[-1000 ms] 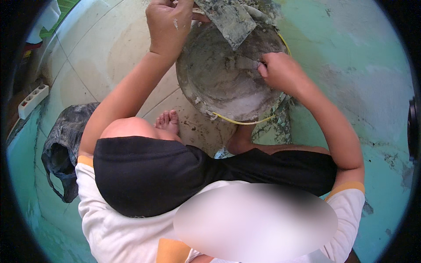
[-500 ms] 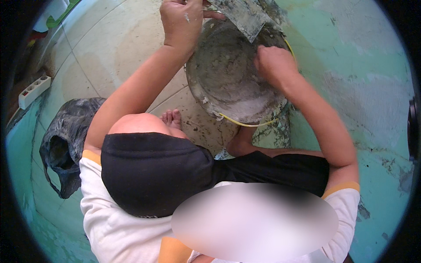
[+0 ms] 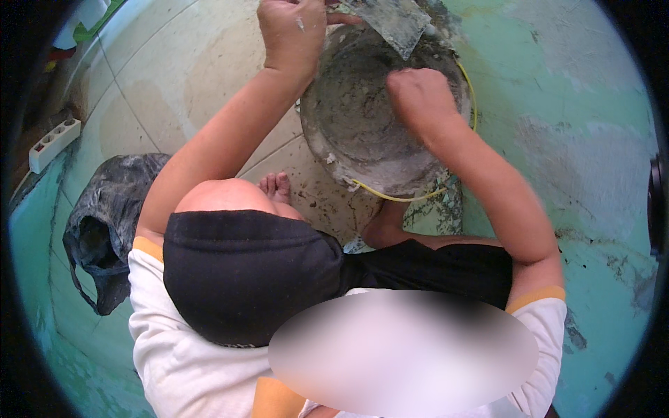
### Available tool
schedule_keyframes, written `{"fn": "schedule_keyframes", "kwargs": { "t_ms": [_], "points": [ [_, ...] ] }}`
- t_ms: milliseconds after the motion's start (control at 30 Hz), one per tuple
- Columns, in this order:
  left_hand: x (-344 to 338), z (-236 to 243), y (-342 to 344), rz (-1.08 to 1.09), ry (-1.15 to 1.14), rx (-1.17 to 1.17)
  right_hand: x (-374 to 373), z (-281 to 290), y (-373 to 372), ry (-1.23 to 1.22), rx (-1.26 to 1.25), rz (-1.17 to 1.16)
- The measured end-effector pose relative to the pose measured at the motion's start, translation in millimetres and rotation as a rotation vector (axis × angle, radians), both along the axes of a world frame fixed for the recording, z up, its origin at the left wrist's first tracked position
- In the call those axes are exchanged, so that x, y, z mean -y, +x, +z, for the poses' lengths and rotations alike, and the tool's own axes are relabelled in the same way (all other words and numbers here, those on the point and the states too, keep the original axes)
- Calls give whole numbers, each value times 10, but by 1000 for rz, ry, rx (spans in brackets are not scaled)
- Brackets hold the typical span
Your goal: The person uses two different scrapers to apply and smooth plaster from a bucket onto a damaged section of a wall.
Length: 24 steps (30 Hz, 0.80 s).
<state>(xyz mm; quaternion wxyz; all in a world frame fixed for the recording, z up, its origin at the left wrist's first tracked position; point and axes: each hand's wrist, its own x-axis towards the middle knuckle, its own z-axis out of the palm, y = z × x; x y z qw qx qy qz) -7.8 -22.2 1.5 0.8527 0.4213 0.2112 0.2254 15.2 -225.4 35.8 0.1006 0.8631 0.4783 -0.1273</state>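
A round bucket with a yellow wire handle stands in front of me, holding wet grey cement mix. At the top edge, my left hand is closed on a flat, mortar-smeared plate, its corner tilted over the far part of the bucket. The finger ends and part of the plate are cut off or hidden. Over the right half of the bucket is my right hand, with its fingers curled; whatever is in them, if anything, is hidden beneath the hand.
A crumpled black plastic bag lies on the tiled floor to my left, near a white power strip. Green wall with grey patches rises on the right. My bare feet flank the bucket's near side, and dark splatters mark the tiles.
My right hand has moved leftward over the bucket, toward its middle. The plate and my left hand have shifted slightly right, and the bucket also sits a little further right in view.
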Motion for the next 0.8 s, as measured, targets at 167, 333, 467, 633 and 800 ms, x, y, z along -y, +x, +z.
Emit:
{"fn": "schedule_keyframes", "kwargs": {
  "t_ms": [167,333,467,633,800],
  "points": [
    [29,-25,31,-6,-23,-1,-197,-113,-437,34,-160,138],
    [16,41,-36,-15,-23,-37,3,224,-377,-48,-117,134],
    [27,-15,20,6,19,5,187,94,-66,-49,35,70],
    [28,-11,-14,-22,18,-18,204,31,-612,-34,-216,91],
    [26,-12,-13,8,-6,6,245,319,-400,-73,-152,47]
  ]
}}
